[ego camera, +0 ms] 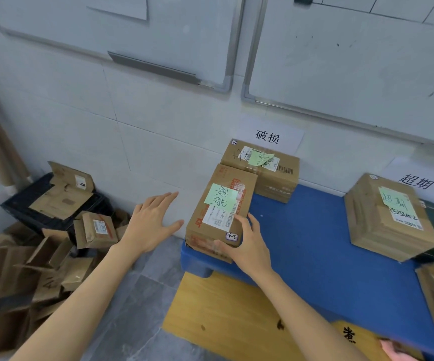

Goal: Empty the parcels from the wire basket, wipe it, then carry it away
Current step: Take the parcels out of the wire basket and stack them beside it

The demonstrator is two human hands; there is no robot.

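White wall tiles carry two whiteboards (353, 61) above us, and a paper sign (268, 136) is stuck low on the wall. Below it a blue platform (314, 243) bears several boxes. Our right hand (247, 246) grips the near right corner of the front parcel (218, 204), thumb on its near face and fingers over the top edge by the label. This parcel sits at the platform's left end, a green note on its lid, touching a second parcel (262, 165) behind it against the wall. Our left hand (150, 225) hovers just left of the box with fingers spread and straight, holding nothing. A larger box (385, 217) stands well apart to the right. On the grey floor to the left, scrap cardboard (15, 269) is heaped beside a black crate (28, 204).
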